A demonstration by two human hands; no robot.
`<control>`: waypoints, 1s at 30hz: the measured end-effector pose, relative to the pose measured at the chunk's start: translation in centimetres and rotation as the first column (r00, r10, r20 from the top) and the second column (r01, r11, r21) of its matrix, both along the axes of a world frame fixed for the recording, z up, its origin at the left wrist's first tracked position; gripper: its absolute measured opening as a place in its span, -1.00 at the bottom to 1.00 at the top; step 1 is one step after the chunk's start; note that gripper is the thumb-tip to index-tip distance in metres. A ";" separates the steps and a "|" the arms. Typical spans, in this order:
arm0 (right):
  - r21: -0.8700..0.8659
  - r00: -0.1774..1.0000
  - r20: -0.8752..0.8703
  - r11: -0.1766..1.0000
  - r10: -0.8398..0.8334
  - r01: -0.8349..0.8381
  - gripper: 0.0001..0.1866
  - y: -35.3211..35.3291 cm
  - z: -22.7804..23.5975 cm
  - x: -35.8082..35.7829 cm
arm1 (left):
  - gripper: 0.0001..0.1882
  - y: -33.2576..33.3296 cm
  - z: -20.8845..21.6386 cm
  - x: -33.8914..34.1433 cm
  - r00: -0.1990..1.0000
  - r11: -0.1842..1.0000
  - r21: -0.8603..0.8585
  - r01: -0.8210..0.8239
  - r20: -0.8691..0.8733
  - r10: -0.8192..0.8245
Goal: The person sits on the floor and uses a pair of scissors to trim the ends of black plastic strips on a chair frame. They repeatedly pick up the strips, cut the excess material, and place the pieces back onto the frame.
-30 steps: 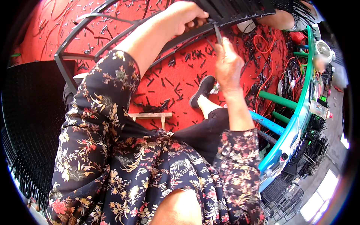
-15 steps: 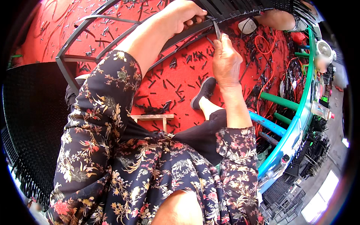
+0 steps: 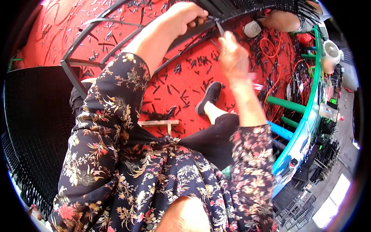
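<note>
You've got two bare hands (image 3: 191,17) (image 3: 234,58), one narrow metal blade (image 3: 220,29), one black slip-on shoe (image 3: 210,95) clearly showing, one white fan (image 3: 331,50), one red-capped bottle (image 3: 328,111), and too many black scraps (image 3: 170,113) to count.

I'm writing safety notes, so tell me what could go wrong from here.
The pointed tool in the right hand could slip and nick the left hand, close to its tip. The black scraps strewn over the red floor might slide underfoot.
</note>
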State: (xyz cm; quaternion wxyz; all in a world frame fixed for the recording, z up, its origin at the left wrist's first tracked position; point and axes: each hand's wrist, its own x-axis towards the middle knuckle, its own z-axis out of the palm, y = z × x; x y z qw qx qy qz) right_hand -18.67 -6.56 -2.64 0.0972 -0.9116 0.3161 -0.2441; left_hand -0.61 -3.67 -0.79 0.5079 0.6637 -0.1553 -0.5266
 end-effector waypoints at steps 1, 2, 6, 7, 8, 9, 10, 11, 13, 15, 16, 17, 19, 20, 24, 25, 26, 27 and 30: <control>0.044 0.993 0.115 0.999 0.001 -0.007 -0.79 0.5 -0.6 0.1 | -0.79 0.3 -0.3 0.1 0.999 1.000 -0.015 0.011 0.051 -0.010; 0.007 0.994 0.111 1.000 0.019 -0.020 -0.79 -0.1 -0.7 -0.4 | -0.79 0.2 -0.4 -0.1 0.999 1.000 -0.006 0.029 0.018 -0.029; -0.001 0.941 -0.320 0.993 0.112 -0.119 -0.80 -1.7 4.0 -0.5 | -0.78 0.8 -0.2 0.2 0.999 0.997 0.065 0.035 0.006 -0.036; -0.027 0.926 -0.359 0.990 0.118 -0.137 -0.80 -2.0 4.6 -0.3 | -0.78 0.8 0.2 0.0 0.999 0.994 0.106 0.040 0.021 -0.043; -0.049 0.908 -0.399 0.986 0.126 -0.158 -0.79 -2.1 5.0 -0.2 | -0.78 0.7 0.0 -0.3 0.999 0.998 0.061 -0.014 0.038 0.012; -0.069 0.890 -0.437 0.981 0.134 -0.181 -0.78 -2.2 5.2 0.0 | -0.77 0.5 -0.4 0.0 0.998 0.999 0.036 -0.013 0.060 0.011; -0.090 0.885 -0.437 0.971 0.161 -0.220 -0.77 -2.3 5.2 0.4 | -0.77 0.2 -0.8 0.6 0.996 1.000 0.011 -0.014 0.084 0.013; -0.077 0.907 -0.395 0.978 0.147 -0.192 -0.77 -2.3 4.8 0.3 | -0.76 -0.2 -0.8 0.6 0.995 1.000 -0.014 0.002 0.102 -0.001; -0.050 0.945 -0.307 0.989 0.115 -0.137 -0.76 -2.1 2.8 0.1 | -0.77 -0.3 -0.8 0.4 0.996 1.000 -0.023 0.019 0.084 -0.017; -0.102 0.990 -0.141 0.995 0.002 -0.017 -0.77 -1.0 0.1 -0.4 | -0.79 -0.6 -0.5 -0.1 0.996 0.999 0.008 0.054 0.073 -0.054; -0.109 0.994 -0.105 0.994 0.015 -0.027 -0.77 -1.0 -0.1 0.1 | -0.80 -0.4 -0.3 -0.1 0.996 1.000 0.001 0.020 0.083 -0.020; -0.117 0.996 -0.087 0.993 0.021 -0.031 -0.77 -0.9 0.1 0.0 | -0.79 -0.3 -0.6 0.0 0.997 1.000 -0.023 0.005 0.082 -0.003; -0.089 0.973 -0.227 0.993 0.050 -0.072 -0.77 -1.5 1.4 -0.2 | -0.79 -0.1 -1.4 0.4 0.997 0.997 -0.070 -0.024 0.075 0.029; -0.070 0.953 -0.292 0.992 0.079 -0.103 -0.77 -1.9 2.1 0.0 | -0.77 0.2 -1.3 0.3 0.994 0.995 -0.095 -0.035 0.095 0.044; -0.132 0.938 -0.332 0.980 0.095 -0.146 -0.74 -2.3 3.1 0.1 | -0.76 0.3 -0.4 -0.1 0.990 0.993 -0.117 -0.008 0.142 0.025; -0.136 0.958 -0.282 0.986 0.054 -0.095 -0.76 -1.7 2.5 0.5 | -0.77 -0.6 -1.6 0.5 0.990 0.994 -0.101 -0.029 0.136 0.043; -0.159 0.983 -0.185 0.987 0.002 -0.032 -0.77 -1.3 0.5 0.2 | -0.77 -0.6 -1.7 0.0 0.995 0.995 -0.102 -0.014 0.097 0.023; -0.186 0.997 -0.067 0.982 -0.036 0.023 -0.78 -1.0 -0.9 0.5 | -0.78 -0.7 -1.2 0.1 0.997 0.994 -0.111 -0.009 0.076 0.018; -0.108 1.000 0.029 0.994 -0.012 0.015 -0.78 -0.6 -1.3 0.8 | -0.83 -0.2 -1.5 0.8 0.998 0.989 -0.147 0.010 0.067 0.000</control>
